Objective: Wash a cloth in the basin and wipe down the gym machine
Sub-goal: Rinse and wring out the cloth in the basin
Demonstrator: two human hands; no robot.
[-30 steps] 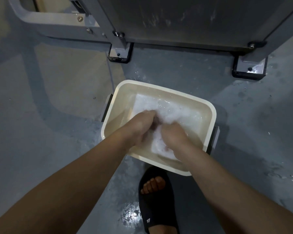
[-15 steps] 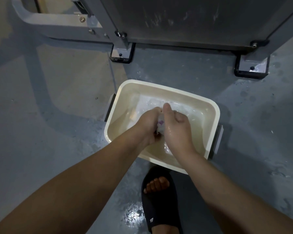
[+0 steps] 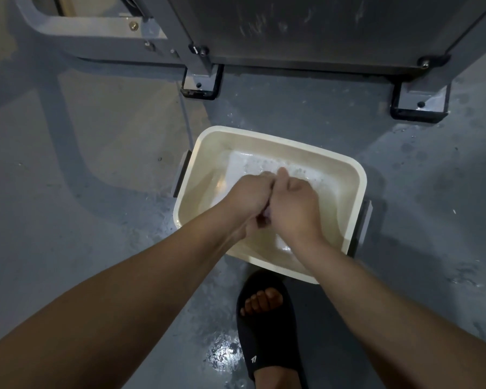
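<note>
— Two hands are seen over the cream basin in the head view; how are they closed?
— The left hand and right hand are curled tight and pressed together, the cloth being gripped between them, barely visible, above the soapy water inside the basin.

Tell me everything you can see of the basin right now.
The basin is a cream, rounded-rectangular tub, plastic by its look, with grey handles on its two short sides. It sits flat on the wet grey floor before the gym machine, holding shallow, bubbly water. Both hands, left hand and right hand, are clenched together above it.
</note>
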